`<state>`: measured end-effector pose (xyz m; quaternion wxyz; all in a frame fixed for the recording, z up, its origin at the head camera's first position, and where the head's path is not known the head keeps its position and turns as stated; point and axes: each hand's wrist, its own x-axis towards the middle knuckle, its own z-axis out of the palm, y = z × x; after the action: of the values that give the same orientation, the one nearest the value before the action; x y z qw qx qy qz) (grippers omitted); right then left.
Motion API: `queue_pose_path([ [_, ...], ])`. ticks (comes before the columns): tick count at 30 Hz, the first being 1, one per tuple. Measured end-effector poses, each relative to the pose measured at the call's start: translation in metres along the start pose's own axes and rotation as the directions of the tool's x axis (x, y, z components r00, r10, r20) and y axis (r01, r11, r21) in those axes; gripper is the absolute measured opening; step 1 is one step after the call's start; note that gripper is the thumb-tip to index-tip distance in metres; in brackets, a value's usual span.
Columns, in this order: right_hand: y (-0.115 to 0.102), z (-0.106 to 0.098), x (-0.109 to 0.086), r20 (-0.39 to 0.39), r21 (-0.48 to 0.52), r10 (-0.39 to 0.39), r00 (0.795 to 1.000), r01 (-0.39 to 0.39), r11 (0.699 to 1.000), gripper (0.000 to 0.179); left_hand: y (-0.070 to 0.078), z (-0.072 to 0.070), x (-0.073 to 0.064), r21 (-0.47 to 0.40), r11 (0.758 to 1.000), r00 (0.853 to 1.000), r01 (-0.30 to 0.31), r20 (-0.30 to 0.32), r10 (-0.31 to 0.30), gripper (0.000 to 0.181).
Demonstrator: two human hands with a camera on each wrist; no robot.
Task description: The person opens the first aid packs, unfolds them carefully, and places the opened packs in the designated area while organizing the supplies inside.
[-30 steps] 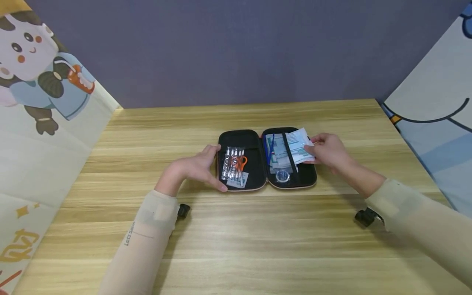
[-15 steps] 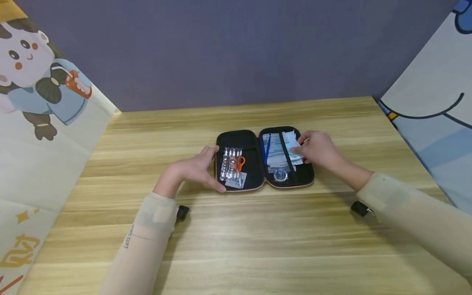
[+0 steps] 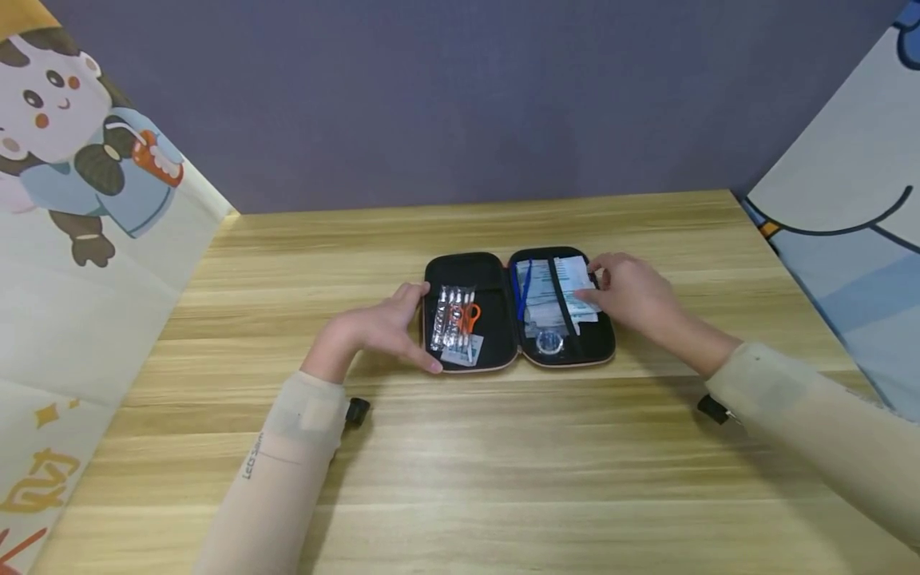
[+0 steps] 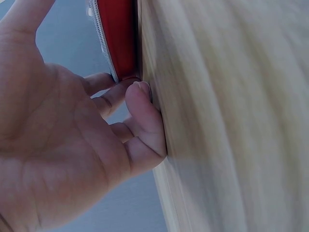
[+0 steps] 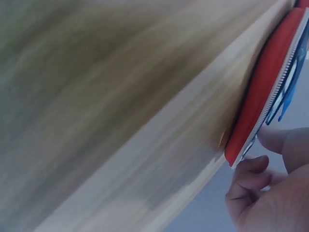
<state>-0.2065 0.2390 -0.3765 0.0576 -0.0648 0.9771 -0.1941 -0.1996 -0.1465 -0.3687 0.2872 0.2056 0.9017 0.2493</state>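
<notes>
A black-lined zip case [image 3: 496, 351] with a red shell lies unfolded on the table. My left hand [image 3: 384, 327] spans its left edge, thumb at the front corner and fingers farther back. My right hand [image 3: 636, 295] is at the right half, thumb lying over white printed packets [image 3: 575, 275] and fingers bent by the rim; it seems to pinch their edge. A black elastic strap [image 3: 562, 295] crosses the packets. Blue tweezers [image 3: 525, 289] and a clear round roll [image 3: 549, 343] lie beside them. The left half holds orange-handled scissors [image 3: 471, 317], bagged cotton swabs [image 3: 451, 315] and a small sachet [image 3: 463, 351].
The wooden table [image 3: 460, 463] runs back to a dark grey-blue panel [image 3: 460, 104]. Printed cartoon panels [image 3: 93, 160] flank it on both sides. A black wrist camera [image 3: 356, 412] sits under each forearm.
The white packet in my right hand has moved left, in under the elastic strap, and now lies flatter on the others. The right hand has followed it slightly inward. My left hand stays put.
</notes>
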Motion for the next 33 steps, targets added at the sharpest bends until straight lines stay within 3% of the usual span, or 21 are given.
queue_pose_path([
  [5, 0.0, 0.005, 0.001, 0.051, -0.035, -0.084, 0.995, 0.085, 0.996, 0.044, 0.002, 0.0, -0.001, -0.003, 1.0, 1.0, 0.005, 0.0, -0.005, 0.149],
  [13, -0.001, 0.003, 0.001, 0.127, -0.007, -0.065, 0.99, 0.067, 0.998, 0.047, 0.002, 0.0, -0.001, -0.006, 1.0, 1.0, 0.006, 0.005, -0.006, 0.149],
  [21, -0.005, -0.002, 0.005, 0.134, 0.005, -0.1, 0.986, 0.1, 0.995, 0.043, 0.0, 0.0, 0.001, -0.001, 1.0, 1.0, 0.004, 0.002, -0.004, 0.149],
  [33, -0.056, -0.023, 0.012, 0.12, -0.009, -0.159, 0.98, 0.161, 0.987, 0.036, -0.001, 0.0, 0.002, 0.0, 1.0, 1.0, 0.001, 0.001, -0.001, 0.149],
])
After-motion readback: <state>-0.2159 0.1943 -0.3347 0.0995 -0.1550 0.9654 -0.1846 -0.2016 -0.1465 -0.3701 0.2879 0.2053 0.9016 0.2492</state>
